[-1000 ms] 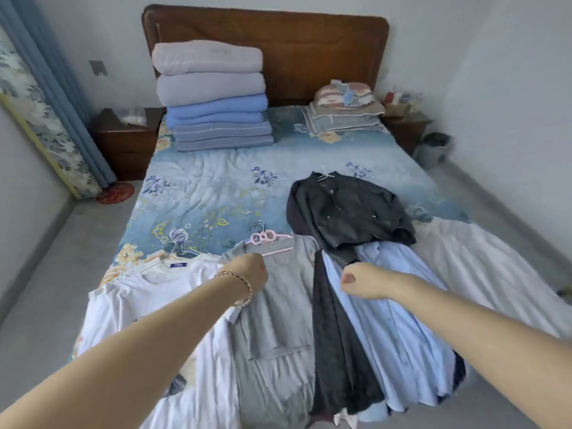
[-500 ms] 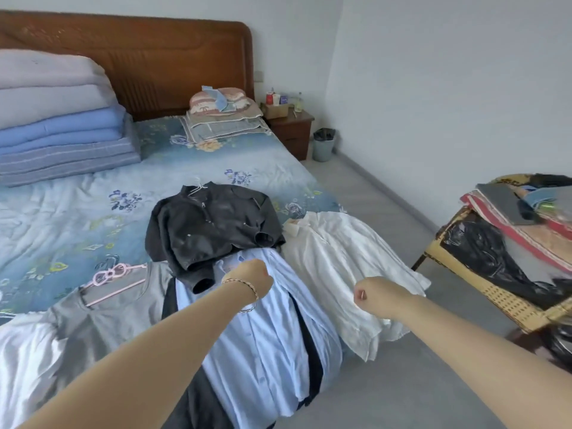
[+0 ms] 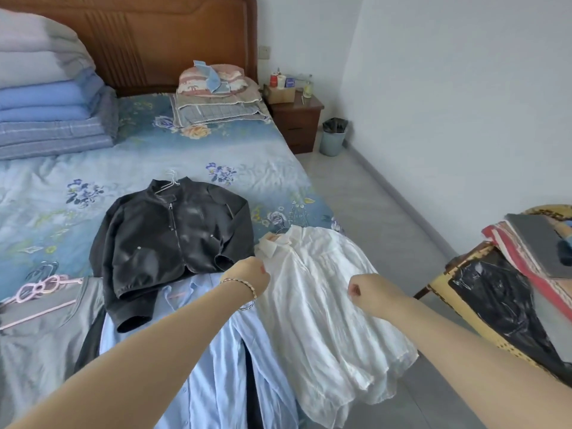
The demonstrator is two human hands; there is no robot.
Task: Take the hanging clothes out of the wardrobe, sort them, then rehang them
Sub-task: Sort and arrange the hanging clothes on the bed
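Directly between the left hand (image 3: 247, 275) and right hand (image 3: 368, 292), both curled into empty fists, the crinkled white blouse (image 3: 325, 320) lies lengthwise on the blue floral bed (image 3: 154, 168), collar nearer the left.

Near end of bed is fully covered: grey top (image 3: 37, 345), black jacket (image 3: 173, 233), light-blue shirt (image 3: 223, 366) and white shirt (image 3: 325, 305) overlap or sit edge to edge. Open quilt (image 3: 93, 168) lies between jacket and blanket stack (image 3: 49, 113) and pillow pile (image 3: 216, 97). Floor strip (image 3: 387, 212) right of bed is open back to bin (image 3: 332, 137) and nightstand (image 3: 297, 122). Loaded wicker chair (image 3: 445, 289) narrows it near right.
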